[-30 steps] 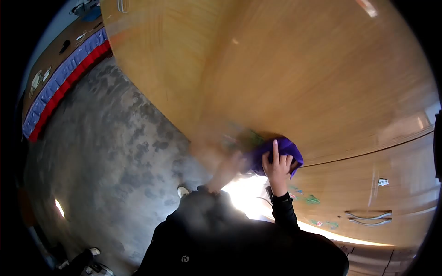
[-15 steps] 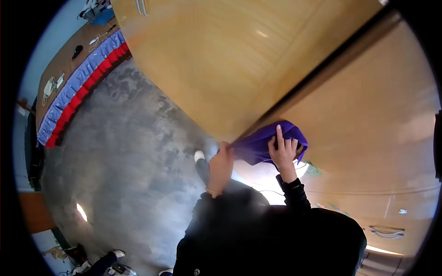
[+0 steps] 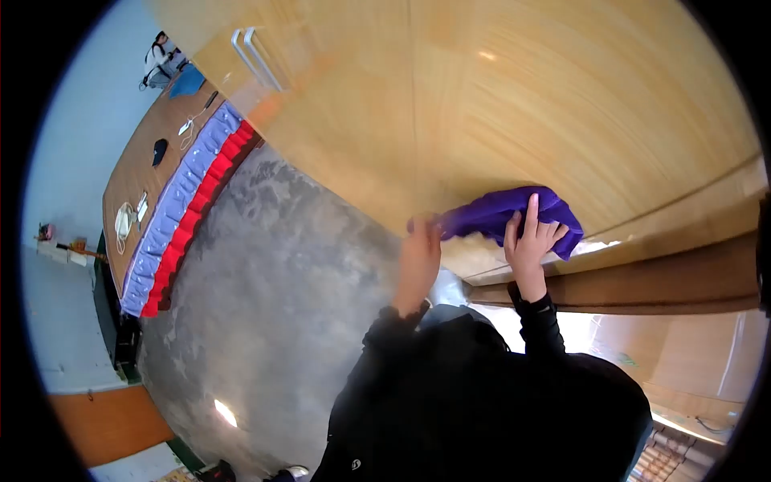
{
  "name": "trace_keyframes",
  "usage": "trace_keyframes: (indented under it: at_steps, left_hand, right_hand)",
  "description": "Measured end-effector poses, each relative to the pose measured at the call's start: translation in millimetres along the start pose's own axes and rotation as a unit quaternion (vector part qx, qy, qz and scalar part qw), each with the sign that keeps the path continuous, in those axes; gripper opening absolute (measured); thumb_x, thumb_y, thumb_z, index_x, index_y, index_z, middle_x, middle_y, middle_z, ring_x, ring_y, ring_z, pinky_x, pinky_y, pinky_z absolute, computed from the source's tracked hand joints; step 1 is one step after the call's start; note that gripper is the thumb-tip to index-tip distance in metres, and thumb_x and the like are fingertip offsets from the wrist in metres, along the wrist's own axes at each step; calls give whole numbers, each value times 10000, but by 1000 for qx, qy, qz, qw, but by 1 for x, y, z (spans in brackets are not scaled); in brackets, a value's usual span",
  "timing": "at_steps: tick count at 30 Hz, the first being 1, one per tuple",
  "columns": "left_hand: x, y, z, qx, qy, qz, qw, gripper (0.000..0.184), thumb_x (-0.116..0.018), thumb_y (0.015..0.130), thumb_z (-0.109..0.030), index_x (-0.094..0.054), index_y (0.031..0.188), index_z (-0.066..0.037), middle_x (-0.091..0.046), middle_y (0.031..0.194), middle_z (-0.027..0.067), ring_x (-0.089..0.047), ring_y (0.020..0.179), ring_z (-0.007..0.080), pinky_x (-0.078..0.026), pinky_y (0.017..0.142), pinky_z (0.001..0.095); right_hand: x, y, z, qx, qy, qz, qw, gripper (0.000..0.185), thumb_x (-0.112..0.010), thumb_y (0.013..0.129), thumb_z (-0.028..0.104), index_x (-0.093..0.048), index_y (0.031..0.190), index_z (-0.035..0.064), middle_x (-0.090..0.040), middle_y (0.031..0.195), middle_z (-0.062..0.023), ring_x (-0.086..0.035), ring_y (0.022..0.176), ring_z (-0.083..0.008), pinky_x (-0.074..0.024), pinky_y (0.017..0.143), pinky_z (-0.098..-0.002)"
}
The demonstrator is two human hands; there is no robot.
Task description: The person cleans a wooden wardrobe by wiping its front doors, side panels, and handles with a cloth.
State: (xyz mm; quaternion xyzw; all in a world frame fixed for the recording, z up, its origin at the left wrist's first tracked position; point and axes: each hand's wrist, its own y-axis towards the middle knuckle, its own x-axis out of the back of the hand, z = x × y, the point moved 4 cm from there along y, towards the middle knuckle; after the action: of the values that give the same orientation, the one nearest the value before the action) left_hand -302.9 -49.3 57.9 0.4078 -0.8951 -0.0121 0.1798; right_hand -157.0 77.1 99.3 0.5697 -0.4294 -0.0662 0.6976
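Observation:
A purple cloth (image 3: 490, 210) lies stretched between my two hands against a light wooden cabinet door (image 3: 498, 96). My left hand (image 3: 420, 255) is closed on the cloth's narrow left end, close to the door's edge; its fingertips are partly blurred. My right hand (image 3: 530, 243) presses the wide, bunched end of the cloth to the door. Its index finger points upward, and the other fingers curl over the cloth. Part of the cloth is hidden behind the right hand.
Two metal handles (image 3: 257, 58) are on the door at the upper left. A table (image 3: 132, 173) with a blue and red frilled edge stands at the left, cables and small dark items on it. A person (image 3: 159, 60) is beyond it. Grey floor (image 3: 281, 305) lies below.
The view has shifted. The door has swung relative to the cabinet, and a brown edge now shows below it. Both hands have moved right and upward in view, with the purple cloth between them.

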Motion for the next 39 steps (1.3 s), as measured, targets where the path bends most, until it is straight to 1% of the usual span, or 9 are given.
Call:
trace_keyframes:
  at_steps: [2,6,9,19,25,30,32,34,39]
  left_hand:
    - [10,22,13,-33,4,-21,999,126,-485,896,-108,-461,967,-6,-612,794,188,-608,745,364,-463,629,404]
    - [57,90,31,-46,-70,-58,995,135,-486,904,-125,-453,958,-5,-622,814,182,-617,758,337,-464,622,384]
    - [88,128,49,-51,-103,-29,993,142,-491,905,-129,-472,973,-6,-623,863,189,-626,797,307,-469,644,370]
    - [210,275,-12,-236,-72,-1,969,140,-519,889,-49,-486,1012,11,-604,857,88,-565,811,141,-454,741,273]
    - [213,301,-89,-444,-100,-34,890,182,-570,836,-2,-514,1008,15,-557,959,125,-539,886,223,-429,816,339]
    - [163,258,-89,-481,109,122,861,604,-653,788,-319,-442,1276,-33,-559,1048,195,-528,972,359,-410,857,427]
    - [138,247,-82,-617,175,69,764,678,-636,789,-379,-391,1328,-47,-547,1123,224,-519,1045,378,-418,875,429]
    - [116,240,-69,-585,164,133,783,673,-637,784,-407,-413,1310,-52,-529,1165,245,-509,1083,386,-425,884,434]
    - [92,225,-77,-562,253,-3,787,731,-675,744,-467,-440,1277,-25,-524,1141,252,-516,1056,394,-430,877,432]
  right_hand:
    - [-12,17,17,1,-15,-38,999,474,-636,721,147,-556,1176,44,-489,714,-113,-488,749,-313,-303,766,-451]
    - [-56,62,71,17,9,-66,998,557,-611,758,142,-452,1268,-14,-510,667,-133,-504,805,-370,-98,1007,-555]
    - [-85,76,103,3,-66,-83,994,491,-636,722,193,-547,1184,53,-441,545,-102,-426,550,-310,-308,730,-460]
    - [-89,191,192,-80,-48,-135,986,535,-635,730,116,-502,1248,85,-522,905,-128,-490,898,-342,-333,885,-489]
    - [-72,176,179,-202,-130,-83,967,567,-594,793,169,-400,1315,59,-533,1027,-171,-465,1046,-375,-265,1014,-477]
    - [-58,144,162,-270,-182,-66,943,606,-570,825,211,-320,1349,38,-507,1152,-204,-418,1140,-414,-243,1043,-466]
    - [-55,131,151,-329,-168,-69,926,615,-553,836,214,-289,1360,31,-473,1204,-226,-400,1153,-429,-243,1044,-469]
    - [-47,121,139,-343,-164,-75,922,633,-549,836,229,-268,1366,26,-431,1250,-248,-385,1162,-444,-239,1045,-472]
    - [-27,116,101,-260,-186,-44,946,663,-601,795,308,-337,1338,33,-501,1140,-224,-424,1118,-426,-285,1000,-483]
